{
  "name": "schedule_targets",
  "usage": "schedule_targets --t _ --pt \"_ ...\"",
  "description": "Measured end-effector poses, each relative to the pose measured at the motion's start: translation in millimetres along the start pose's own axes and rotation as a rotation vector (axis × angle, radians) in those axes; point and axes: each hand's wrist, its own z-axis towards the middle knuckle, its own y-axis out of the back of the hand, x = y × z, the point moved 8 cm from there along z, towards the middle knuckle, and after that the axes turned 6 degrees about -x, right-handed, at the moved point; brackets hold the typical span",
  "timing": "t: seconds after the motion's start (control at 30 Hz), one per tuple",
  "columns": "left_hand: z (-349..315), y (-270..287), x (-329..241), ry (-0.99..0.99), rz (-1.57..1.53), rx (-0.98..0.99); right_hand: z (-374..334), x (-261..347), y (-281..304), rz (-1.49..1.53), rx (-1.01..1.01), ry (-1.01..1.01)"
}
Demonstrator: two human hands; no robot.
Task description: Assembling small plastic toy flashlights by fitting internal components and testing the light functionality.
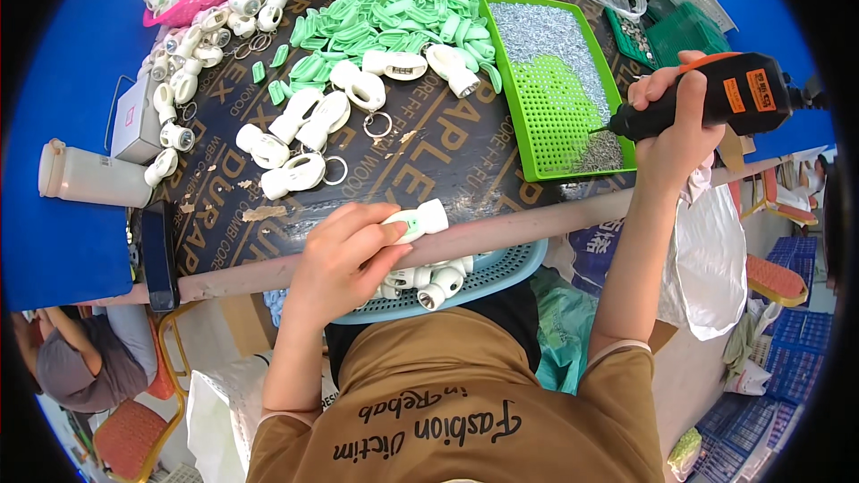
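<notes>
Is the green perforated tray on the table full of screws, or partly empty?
Partly empty. The green tray has screws piled at its far end and a few at the near right corner; bare perforated floor shows between.

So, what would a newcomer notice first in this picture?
Probably the black and orange power screwdriver in the right hand, its tip over the green tray of screws. Next, the heap of mint green plastic parts at the table's far side, and the left hand holding a white piece.

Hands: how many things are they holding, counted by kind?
white and green plastic piece, in the left hand: 1
black and orange electric screwdriver, in the right hand: 1
Total: 2
</notes>
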Motion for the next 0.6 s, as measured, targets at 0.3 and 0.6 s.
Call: schedule_targets --t 0.3,0.6 --pt "-0.1 1.2 -0.8 -0.013 -0.011 -0.005 0.5 -5.8 4.3 -0.152 -0.120 0.016" --pt "0.6 1.9 -0.5 -0.001 -0.020 -0.012 0.6 -8.4 8.2 -0.109 -0.089 0.035"
